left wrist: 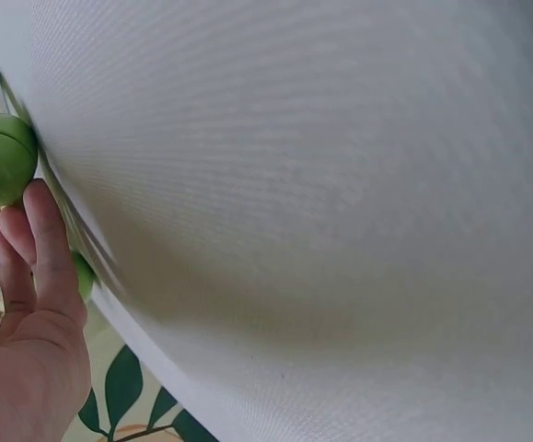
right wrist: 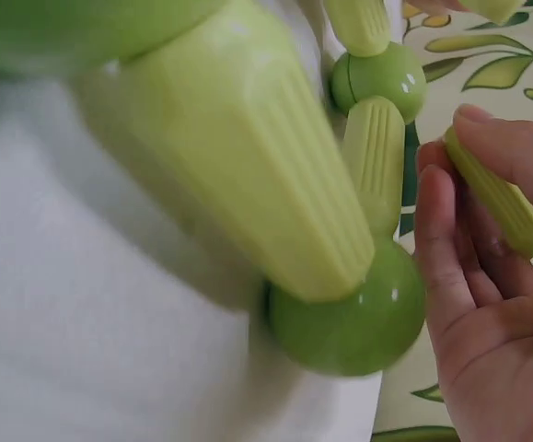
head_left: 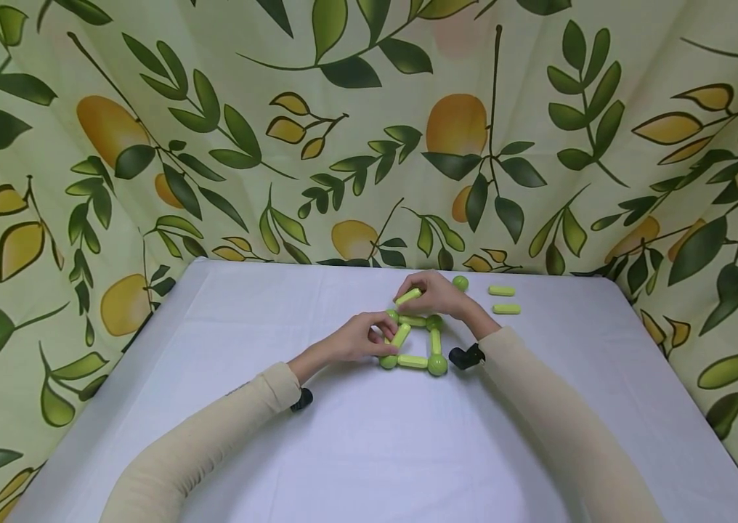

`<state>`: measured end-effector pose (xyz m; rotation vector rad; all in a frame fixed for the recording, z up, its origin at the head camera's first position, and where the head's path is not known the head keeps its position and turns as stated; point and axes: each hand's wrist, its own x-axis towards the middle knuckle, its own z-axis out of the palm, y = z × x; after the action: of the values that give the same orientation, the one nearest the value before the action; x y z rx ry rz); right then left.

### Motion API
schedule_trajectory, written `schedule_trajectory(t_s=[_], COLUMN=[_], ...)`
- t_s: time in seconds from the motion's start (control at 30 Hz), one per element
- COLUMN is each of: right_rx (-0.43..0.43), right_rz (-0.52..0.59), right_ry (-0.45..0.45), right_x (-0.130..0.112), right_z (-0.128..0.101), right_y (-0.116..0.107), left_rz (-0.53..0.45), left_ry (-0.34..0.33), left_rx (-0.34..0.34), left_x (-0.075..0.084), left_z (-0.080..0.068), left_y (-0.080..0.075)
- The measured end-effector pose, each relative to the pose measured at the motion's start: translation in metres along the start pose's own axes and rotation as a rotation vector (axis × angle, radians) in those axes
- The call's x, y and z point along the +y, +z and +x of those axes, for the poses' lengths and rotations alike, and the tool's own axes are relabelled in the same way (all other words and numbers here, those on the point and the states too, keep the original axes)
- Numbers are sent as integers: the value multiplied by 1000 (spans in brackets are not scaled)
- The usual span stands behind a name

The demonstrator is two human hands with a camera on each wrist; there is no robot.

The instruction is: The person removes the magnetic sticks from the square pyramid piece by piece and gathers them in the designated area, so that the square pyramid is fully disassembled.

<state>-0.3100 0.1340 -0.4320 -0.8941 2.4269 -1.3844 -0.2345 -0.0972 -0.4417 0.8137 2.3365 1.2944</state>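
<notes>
Green balls and yellow-green rods form a square frame; its front rod (head_left: 412, 362) joins two corner balls, the right one (head_left: 437, 365) being plainly visible. A tilted rod (head_left: 401, 334) rises from the front-left ball (head_left: 388, 361). My left hand (head_left: 361, 338) holds that tilted rod between curled fingers; in the left wrist view its fingertips touch a green ball (left wrist: 1, 161). Above the back-left ball (head_left: 391, 316), my right hand (head_left: 436, 293) pinches a loose rod (right wrist: 501, 198) between thumb and fingers. The frame's left side is partly hidden by the left hand.
Beyond the right hand lie a single green ball (head_left: 460, 282) and two loose rods, one farther back (head_left: 501, 290) and one nearer (head_left: 506, 309). A white cloth covers the table (head_left: 245, 312). Behind it hangs a leaf-patterned curtain (head_left: 369, 181).
</notes>
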Motion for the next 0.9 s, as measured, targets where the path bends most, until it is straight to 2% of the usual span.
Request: schedule_trajectory(t_s=[0.27,0.57,0.9], right_rx=[24,89,148], right_rz=[35,104,51], right_ry=[-12,65,113], right_x=[1,7,10], right_z=[-14,-36,-67], right_y=[-13,-30,-44], left_rz=[7,16,19], left_ry=[4,-4,2], left_rx=[-3,7,4], left_x=[1,1,2], left_z=[-1,-2,-1], left_y=[1,0,1])
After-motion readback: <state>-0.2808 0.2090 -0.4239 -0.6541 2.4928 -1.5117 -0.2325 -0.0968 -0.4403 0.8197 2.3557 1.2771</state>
